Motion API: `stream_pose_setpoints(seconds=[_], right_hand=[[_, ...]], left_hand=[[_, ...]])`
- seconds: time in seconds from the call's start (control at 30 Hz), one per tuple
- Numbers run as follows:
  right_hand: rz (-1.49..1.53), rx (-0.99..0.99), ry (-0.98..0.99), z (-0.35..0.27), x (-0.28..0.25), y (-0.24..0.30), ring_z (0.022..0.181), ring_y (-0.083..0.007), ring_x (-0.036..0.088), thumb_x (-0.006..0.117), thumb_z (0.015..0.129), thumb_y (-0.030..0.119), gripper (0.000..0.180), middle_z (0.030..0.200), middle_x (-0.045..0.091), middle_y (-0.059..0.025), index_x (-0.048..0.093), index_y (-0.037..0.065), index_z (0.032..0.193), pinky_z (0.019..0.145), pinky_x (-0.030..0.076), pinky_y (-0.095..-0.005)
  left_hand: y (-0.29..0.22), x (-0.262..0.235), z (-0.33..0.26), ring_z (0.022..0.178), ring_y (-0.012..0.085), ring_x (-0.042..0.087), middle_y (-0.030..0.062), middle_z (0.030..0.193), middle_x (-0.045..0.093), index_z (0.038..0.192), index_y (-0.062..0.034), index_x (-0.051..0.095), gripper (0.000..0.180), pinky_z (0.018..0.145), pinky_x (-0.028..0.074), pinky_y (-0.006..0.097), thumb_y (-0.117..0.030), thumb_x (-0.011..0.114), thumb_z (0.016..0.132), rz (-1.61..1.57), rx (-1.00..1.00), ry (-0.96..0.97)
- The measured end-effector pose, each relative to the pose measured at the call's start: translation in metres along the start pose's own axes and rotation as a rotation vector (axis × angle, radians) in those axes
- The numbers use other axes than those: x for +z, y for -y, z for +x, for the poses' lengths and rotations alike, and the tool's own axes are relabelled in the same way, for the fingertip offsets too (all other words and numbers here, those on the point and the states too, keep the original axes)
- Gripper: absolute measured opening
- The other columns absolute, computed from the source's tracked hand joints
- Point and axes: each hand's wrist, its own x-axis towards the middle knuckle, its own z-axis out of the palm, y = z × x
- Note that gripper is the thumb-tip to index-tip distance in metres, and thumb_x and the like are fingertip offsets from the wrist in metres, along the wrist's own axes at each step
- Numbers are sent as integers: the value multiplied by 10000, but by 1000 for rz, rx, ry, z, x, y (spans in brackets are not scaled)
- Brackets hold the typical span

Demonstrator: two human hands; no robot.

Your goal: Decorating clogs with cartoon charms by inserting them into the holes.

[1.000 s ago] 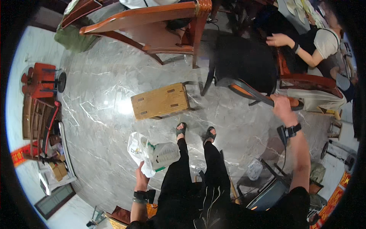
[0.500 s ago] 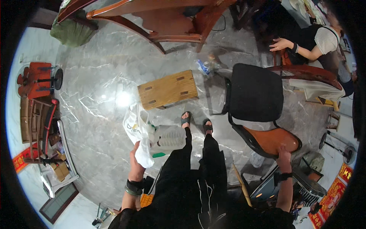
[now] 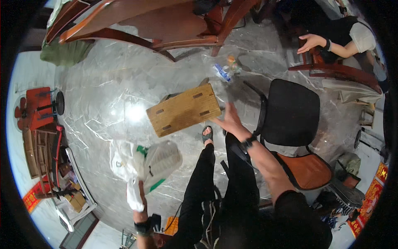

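Wooden stool: it's the low one on the grey floor, out in front of the person, with its right end right by the right hand.
Right hand: thumb's at the stool's near right corner, the other fingers reach past that end, so the corner sits between them. Hand's a bit blurry, so honestly can't tell if it's gripping or just touching.
Left hand: closed around the gathered top of the bag. The hand is low on the left, well apart from the stool.
White plastic bag: bag bulges up and to the right of that grip, sort of see-through, with green patches. Can't make out what's inside.
Office chair: black seat and orange backrest, to the right of the right forearm.
Blue-and-white packet: on the floor, beyond the stool's far right corner.
Other person: upper right, one hand held out, nowhere near the stool.
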Motion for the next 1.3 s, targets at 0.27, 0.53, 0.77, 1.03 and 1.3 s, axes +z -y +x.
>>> stream_pose_setpoints(seconds=[0.27, 0.53, 0.77, 1.03, 1.3], right_hand=[[737, 477, 481, 75, 47, -17, 717, -196, 653, 787, 703, 354, 474, 827, 699, -122, 681, -46, 936, 679, 491, -337], [606, 262, 511, 72, -36, 34, 875, -246, 664, 743, 721, 333, 481, 955, 684, -144, 605, 13, 1053, 777, 503, -353], [971, 394, 392, 93, -115, 21, 892, -161, 619, 739, 763, 185, 415, 986, 664, -87, 591, -19, 1093, 811, 487, -311], [1154, 433, 480, 115, -202, 48, 959, -159, 609, 745, 755, 190, 472, 1067, 642, -122, 578, -35, 1135, 872, 484, -301], [1004, 39, 700, 126, -167, 71, 992, -135, 572, 767, 741, 159, 489, 1080, 638, -106, 577, -52, 1139, 889, 443, -294]], left_hand=[[-15, 14, -22, 934, 296, 586, 184, 1019, 621, 1104, 25, 590, 260, 836, 459, 360, -163, 586, 926, -60, -243, -8], [-42, 39, -20, 923, 272, 609, 165, 1017, 650, 1110, 39, 590, 257, 830, 468, 358, -129, 600, 916, -248, -312, 95], [-46, 52, -17, 1011, 200, 544, 105, 1101, 597, 1171, 6, 556, 331, 893, 429, 321, -233, 578, 942, -315, -375, 202], [-48, 73, -12, 1034, 191, 592, 111, 1163, 608, 1230, 41, 518, 396, 934, 451, 296, -29, 644, 862, -860, -616, 65], [-30, 79, -15, 1088, 199, 575, 136, 1219, 576, 1339, 28, 400, 556, 969, 447, 327, 30, 622, 829, -674, -494, 334]])
